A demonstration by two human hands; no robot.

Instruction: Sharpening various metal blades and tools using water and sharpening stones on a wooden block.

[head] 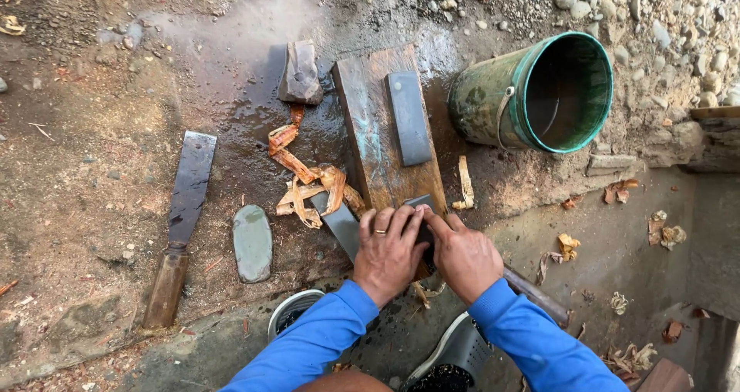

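- Two hands on one blade: your left hand (388, 252) lies flat, fingers spread and pressing down on the blade (339, 224) at the near end of the plank (368, 130); nothing gripped, just palm and fingers on steel.
- Your right hand (462, 255) sits just right of it, fingers curled over the blade's far side; can't tell if it grips or only presses.
- Blade lies across the plank's near end, slanting; its handle (536, 293) sticks out right of the plank under your right forearm.
- Risk, as a guess: plank and ground look wet, so the blade may skid and your fingertips sit close to the edge. Cuts likely if pressure slips.
- Risk: plank rests on dirt; it may rock.
- Grey stone (408, 118) lies on the plank, beyond your hands.
- Green bucket (539, 91) tipped on its side, right of the plank, apart from it.
- Bark strips (308, 184) just left of the plank, close to the blade's tip; could catch it.
- Oval stone (253, 242) and big knife (181, 215) further left of the plank, well apart.
- Dark block (301, 72) by the plank's far left corner.
- Shoes (455, 353) near side, below your hands.
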